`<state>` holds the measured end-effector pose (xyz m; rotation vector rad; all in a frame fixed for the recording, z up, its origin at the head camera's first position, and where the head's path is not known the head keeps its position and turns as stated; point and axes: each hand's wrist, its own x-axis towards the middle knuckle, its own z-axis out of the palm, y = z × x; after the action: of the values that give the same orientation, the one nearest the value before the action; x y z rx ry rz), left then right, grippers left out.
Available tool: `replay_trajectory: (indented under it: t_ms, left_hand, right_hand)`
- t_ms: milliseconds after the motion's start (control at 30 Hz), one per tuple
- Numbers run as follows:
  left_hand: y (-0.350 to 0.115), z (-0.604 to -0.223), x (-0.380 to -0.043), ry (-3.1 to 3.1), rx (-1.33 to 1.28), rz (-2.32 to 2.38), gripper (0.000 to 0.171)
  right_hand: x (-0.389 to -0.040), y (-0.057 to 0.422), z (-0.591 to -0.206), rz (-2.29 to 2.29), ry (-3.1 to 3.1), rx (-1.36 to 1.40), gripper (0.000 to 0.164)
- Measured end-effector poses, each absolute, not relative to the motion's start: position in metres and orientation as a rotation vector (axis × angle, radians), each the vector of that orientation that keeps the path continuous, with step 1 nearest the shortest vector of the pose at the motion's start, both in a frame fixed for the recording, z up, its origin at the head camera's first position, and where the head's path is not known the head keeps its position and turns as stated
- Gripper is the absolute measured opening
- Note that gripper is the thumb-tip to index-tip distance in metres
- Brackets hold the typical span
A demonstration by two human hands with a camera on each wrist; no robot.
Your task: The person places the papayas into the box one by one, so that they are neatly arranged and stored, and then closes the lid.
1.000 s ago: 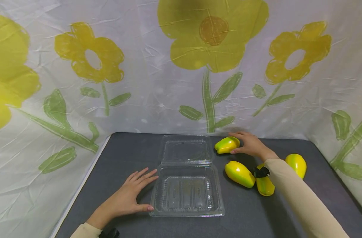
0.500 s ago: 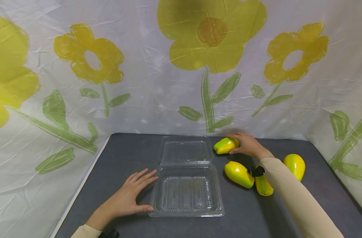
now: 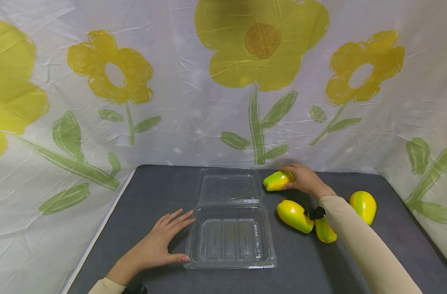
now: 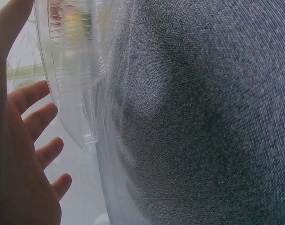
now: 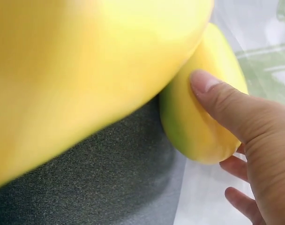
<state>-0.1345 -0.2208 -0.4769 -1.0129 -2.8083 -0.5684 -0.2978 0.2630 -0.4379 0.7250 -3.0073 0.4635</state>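
In the head view my right hand (image 3: 305, 179) grips a yellow-green papaya (image 3: 277, 181) at the table's far side. In the right wrist view my thumb (image 5: 222, 98) lies on the papaya (image 5: 194, 122), with fingers around its other side, partly hidden. A clear plastic clamshell box (image 3: 230, 257) stands with its lid (image 3: 228, 183) folded back, nothing inside. My left hand (image 3: 157, 241) is spread beside the box's left edge, thumb tip at the near corner. In the left wrist view the left fingers (image 4: 41, 119) are apart and hold nothing, beside the clear box wall (image 4: 72, 84).
Three more papayas lie right of the box: one papaya (image 3: 294, 215) nearest it, a second papaya (image 3: 325, 232) partly under my right forearm, and a third papaya (image 3: 363, 206) farther right. A dark grey cloth (image 3: 164, 183) covers the table. A flower-printed curtain (image 3: 179, 102) hangs behind.
My right fingers have settled more closely round the far papaya, which has barely shifted. The left hand and the box stay where they were.
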Motion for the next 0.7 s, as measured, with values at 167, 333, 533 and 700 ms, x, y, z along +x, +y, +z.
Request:
replay_trajectory:
  t_ms: [167, 333, 533, 700]
  left_hand:
    - [-0.221, -0.477, -0.135, -2.801, -1.017, -0.562, 0.095]
    - [-0.220, -0.477, -0.134, -2.789, -1.021, -0.569, 0.095]
    - [-0.218, -0.476, -0.134, -2.797, -1.013, -0.563, 0.095]
    - [-0.217, -0.475, -0.135, -2.823, -1.003, -0.578, 0.093]
  right_hand:
    - [-0.295, 0.262, -0.434, 0.463, -3.023, 0.723, 0.067]
    - [-0.292, 0.264, -0.429, 0.474, -3.025, 0.719, 0.067]
    - [-0.288, 0.268, -0.424, 0.481, -3.027, 0.702, 0.068]
    - [-0.281, 0.269, -0.417, 0.495, -3.013, 0.708, 0.069]
